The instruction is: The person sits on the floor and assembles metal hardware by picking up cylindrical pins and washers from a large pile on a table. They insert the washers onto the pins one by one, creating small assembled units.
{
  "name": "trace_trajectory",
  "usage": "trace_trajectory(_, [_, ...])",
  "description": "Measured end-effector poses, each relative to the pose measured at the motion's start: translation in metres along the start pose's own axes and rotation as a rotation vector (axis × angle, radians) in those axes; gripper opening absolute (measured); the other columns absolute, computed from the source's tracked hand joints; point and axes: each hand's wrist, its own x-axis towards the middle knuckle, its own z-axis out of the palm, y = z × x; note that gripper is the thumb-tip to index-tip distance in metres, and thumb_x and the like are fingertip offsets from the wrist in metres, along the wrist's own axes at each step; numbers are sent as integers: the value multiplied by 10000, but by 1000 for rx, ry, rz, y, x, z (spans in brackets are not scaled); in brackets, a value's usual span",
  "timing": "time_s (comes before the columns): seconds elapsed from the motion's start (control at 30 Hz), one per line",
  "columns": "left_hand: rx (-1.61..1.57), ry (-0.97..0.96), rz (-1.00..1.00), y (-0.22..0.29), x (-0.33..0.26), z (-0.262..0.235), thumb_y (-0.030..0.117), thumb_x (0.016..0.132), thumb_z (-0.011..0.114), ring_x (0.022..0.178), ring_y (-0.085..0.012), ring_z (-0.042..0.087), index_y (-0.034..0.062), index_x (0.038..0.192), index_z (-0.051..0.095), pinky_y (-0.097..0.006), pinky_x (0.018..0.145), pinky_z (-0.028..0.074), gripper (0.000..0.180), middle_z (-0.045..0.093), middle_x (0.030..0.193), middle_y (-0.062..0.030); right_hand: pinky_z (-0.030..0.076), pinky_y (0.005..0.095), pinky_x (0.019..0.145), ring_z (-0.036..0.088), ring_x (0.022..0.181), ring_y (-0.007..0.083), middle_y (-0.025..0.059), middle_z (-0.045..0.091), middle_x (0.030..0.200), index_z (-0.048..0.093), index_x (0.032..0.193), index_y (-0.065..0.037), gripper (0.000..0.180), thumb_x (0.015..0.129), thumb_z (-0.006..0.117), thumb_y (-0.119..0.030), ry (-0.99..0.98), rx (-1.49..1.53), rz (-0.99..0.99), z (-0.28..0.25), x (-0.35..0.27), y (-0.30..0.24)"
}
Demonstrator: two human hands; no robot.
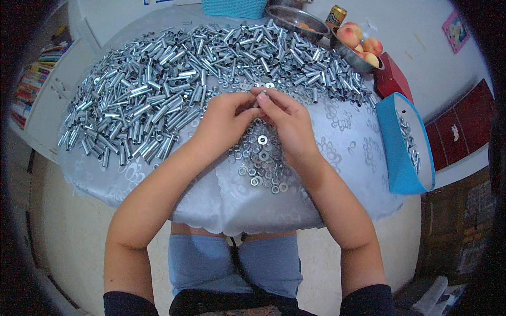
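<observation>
At table centre, both hands meet over a scatter of flat steel washers (262,158). Left hand (224,124) curled, fingertips drawn together toward the right; right hand (287,124) likewise closed, thumb and forefinger pinching a small metal piece (263,95) at the point where the two hands touch. Too small to tell whether it is a washer, a short tube, or both joined. Piece held up off the cloth and near the middle line, seemingly so both sets of fingertips can work on it at once.

Washers lie in a loose patch right under the wrists, nearest the body: short reach, likely the reason. Heap of short silvery metal tubes (158,89) banked in a wide arc along the far and left side of the table, just beyond the hands, so either hand can reach the edge of the pile without the forearms crossing it.

Pale embossed tablecloth (348,142) covers the table and hangs over the near edge.

Blue bin (403,152) at the right edge, tilted with its mouth toward the table, a few tubes visible inside; the angle makes it easy to drop into from the right hand.

Far side, clear of the work: metal bowl of peaches (361,45), a second metal bowl (298,21), a drink can (336,16), a teal basket (234,7).
</observation>
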Motion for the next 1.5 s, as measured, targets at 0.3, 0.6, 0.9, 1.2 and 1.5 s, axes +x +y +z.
trace_trajectory(0.3, [-186, -15, -59, -2, 2, 2, 108, 749, 626, 597, -104, 546, -31, 862, 613, -255, 563, 431, 180, 611, 666, -96, 438, 215, 701, 550, 793, 95, 59, 609, 925, 592, 1046, -14, 268, 828, 571, -168, -6, 31, 67, -4, -1, -8])
trace_trajectory(0.6, [-316, -52, -126, -13, 4, 1, 123, 715, 676, 622, -70, 532, -41, 854, 623, -224, 556, 425, 222, 614, 686, -51, 449, 215, 668, 560, 769, 96, 64, 624, 867, 607, 1011, -5, 245, 813, 582, -147, -80, -239, -41, -13, 3, -12])
trace_trajectory(0.9, [-422, -218, -253, 4, 2, -11, 132, 706, 699, 597, -34, 498, -26, 802, 639, -193, 530, 399, 194, 595, 665, -5, 443, 223, 646, 558, 740, 89, 54, 626, 822, 649, 899, -14, 196, 781, 622, -169, -134, -374, -181, -24, 9, -17])
trace_trajectory(1.2, [-335, -346, -247, 4, 1, -12, 144, 689, 713, 601, -43, 504, -37, 815, 636, -201, 546, 407, 233, 603, 682, -20, 442, 225, 638, 556, 715, 103, 43, 596, 780, 647, 847, -28, 137, 741, 645, -115, -288, -725, -264, -40, 3, -43])
trace_trajectory(1.5, [-239, -353, -179, 5, -2, -9, 175, 716, 685, 530, -16, 366, 14, 635, 586, -214, 464, 287, 206, 453, 544, 64, 454, 250, 623, 568, 682, 138, 69, 593, 751, 637, 846, -27, 138, 732, 639, -103, -343, -795, -347, -40, -3, -45])
